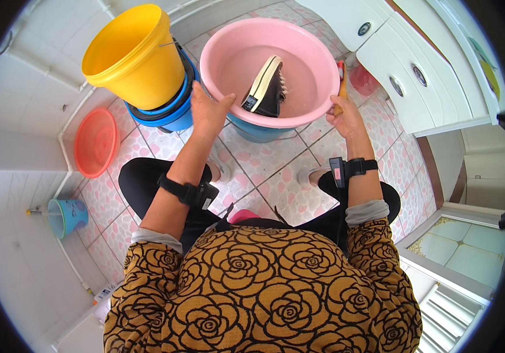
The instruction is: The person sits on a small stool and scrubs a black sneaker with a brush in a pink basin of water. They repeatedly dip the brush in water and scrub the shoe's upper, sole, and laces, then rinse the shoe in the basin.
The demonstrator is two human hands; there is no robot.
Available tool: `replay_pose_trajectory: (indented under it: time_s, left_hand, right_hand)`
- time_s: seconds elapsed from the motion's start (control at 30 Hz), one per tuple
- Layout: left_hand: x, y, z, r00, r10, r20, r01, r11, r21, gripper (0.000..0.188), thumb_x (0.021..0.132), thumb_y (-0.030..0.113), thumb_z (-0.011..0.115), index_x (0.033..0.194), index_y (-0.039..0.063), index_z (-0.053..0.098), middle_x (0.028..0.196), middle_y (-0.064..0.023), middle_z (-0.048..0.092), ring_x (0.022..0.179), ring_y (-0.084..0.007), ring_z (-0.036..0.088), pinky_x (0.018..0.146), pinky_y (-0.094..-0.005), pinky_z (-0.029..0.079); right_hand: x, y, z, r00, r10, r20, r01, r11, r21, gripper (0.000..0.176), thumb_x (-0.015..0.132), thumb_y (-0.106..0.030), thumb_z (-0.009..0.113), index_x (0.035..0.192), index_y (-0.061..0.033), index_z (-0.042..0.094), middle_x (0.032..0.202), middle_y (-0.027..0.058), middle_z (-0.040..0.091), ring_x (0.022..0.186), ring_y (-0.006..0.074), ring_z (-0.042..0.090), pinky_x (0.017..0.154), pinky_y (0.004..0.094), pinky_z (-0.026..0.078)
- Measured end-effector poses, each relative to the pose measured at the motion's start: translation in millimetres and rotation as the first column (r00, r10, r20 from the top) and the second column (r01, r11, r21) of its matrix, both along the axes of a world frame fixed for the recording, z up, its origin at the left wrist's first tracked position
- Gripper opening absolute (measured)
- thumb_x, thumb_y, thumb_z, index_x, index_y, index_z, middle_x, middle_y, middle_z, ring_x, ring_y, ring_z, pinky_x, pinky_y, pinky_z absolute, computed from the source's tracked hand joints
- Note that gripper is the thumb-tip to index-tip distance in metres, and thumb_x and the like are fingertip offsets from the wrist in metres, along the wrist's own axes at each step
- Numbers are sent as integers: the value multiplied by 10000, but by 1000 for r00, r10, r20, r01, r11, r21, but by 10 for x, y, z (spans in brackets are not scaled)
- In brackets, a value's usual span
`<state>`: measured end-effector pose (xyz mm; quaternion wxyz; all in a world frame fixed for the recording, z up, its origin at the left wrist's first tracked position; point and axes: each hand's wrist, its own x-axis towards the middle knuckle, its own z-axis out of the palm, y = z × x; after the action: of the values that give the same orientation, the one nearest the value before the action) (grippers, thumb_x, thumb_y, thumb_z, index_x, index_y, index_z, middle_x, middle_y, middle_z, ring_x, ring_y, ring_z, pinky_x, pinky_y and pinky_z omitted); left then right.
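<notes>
A pink plastic basin [274, 117] rests on top of a blue bucket [257, 132] before me, with shallow water in it. Inside, a black canvas sneaker [272, 95] with a cream rubber sole and pale laces lies on its side, sole towards the left. My left hand [208, 110] holds the basin's near-left rim, thumb on top and fingers down the outside. At the right rim, my right hand [345, 114] grips a brush [343, 86] by its wooden handle, the thumb against the basin. The brush's head is partly hidden beyond the rim.
Left of the basin, a yellow bucket [133, 61] stands on stacked blue ones [160, 117]. An orange basin [97, 142] leans by the wall pipe, near a small blue bucket [68, 218]. White cabinets [393, 66] flank the right, a red container [362, 79] beside them.
</notes>
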<state>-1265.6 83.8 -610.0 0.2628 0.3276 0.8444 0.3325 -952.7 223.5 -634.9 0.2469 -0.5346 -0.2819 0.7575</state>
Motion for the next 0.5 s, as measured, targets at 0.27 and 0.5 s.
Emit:
replay_pose_trajectory:
  time_s: [0.27, 0.5]
  left_hand:
    - [515, 369, 101, 777, -492, -393, 512, 857, -59, 908, 679, 331, 811, 1356, -73, 359, 1321, -292, 477, 1236, -393, 476, 1022, -430, 400]
    - [391, 583, 80, 812, -583, -30, 562, 795, -227, 576, 673, 250, 743, 1116, -53, 534, 930, -242, 666, 905, -384, 654, 814, -429, 513]
  right_hand:
    - [-131, 12, 180, 640, -240, 730, -543, 531, 651, 567, 874, -187, 543, 1420, -158, 391, 1067, 156, 605, 910, 245, 633, 707, 346, 529]
    - [-779, 200, 178, 133, 141, 981, -945, 316, 83, 421, 869, -209, 547, 1274, -105, 503, 1040, 210, 652, 959, 382, 624, 795, 458, 495]
